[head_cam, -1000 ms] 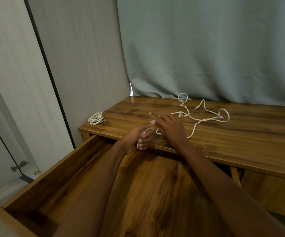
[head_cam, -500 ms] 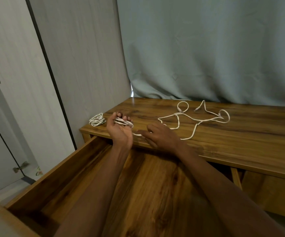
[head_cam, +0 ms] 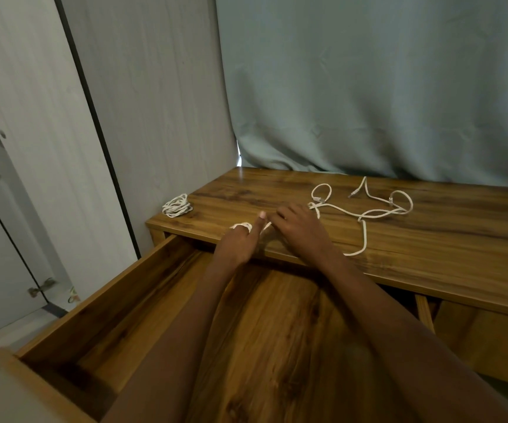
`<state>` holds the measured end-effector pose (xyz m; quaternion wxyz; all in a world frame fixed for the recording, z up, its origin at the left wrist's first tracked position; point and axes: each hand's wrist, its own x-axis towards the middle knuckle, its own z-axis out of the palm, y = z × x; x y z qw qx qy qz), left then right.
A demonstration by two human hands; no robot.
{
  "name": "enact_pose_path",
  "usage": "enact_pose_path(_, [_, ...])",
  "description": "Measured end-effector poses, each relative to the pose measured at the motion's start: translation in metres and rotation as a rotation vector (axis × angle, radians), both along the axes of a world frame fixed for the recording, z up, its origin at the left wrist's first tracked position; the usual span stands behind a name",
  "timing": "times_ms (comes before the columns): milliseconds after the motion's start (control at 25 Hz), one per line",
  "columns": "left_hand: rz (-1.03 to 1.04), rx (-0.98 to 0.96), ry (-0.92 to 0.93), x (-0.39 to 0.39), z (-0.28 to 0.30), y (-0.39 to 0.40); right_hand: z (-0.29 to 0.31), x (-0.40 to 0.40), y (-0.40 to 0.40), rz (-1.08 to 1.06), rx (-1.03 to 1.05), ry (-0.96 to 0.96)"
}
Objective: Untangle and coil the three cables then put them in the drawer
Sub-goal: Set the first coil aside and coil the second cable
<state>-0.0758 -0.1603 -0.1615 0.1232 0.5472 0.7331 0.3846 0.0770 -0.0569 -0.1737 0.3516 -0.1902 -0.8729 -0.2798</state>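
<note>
At the front edge of the table, above the pulled-out drawer, both hands work on one white cable. The left hand has its fingers curled through a few small white loops, index finger pointing up; this grip is closed around the part-wound coil. The right hand lies knuckles-up just beside it, fingers bent down over the strand; whether it pinches the cable or only guides it cannot be told from here. Behind the hands, the loose cables trail across the table in open loops and crossings, the plugs lying apart near the curtain. A finished coil rests at the table's left corner, well apart from the hands. The drawer holds no cable in its visible part. Judged step: winding the second of three cables, with untangling incomplete. The next move probably calls for drawing slack from the tangle without tightening its crossings, then laying another turn onto the left hand.
</note>
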Motion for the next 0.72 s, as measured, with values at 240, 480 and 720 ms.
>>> enact_pose_path(240, [-0.659, -0.338, -0.741, 0.002, 0.011, -0.007, 0.005, 0.012, 0.003, -0.262, -0.062, 0.074])
enact_pose_path(480, [-0.975, 0.059, -1.412, 0.009, 0.021, -0.005, -0.001, 0.017, 0.011, -0.162, -0.13, 0.185])
enact_pose_path(720, [-0.61, 0.406, -1.443, 0.005, 0.017, -0.005, 0.006, 0.019, 0.0, -0.376, -0.441, 0.183])
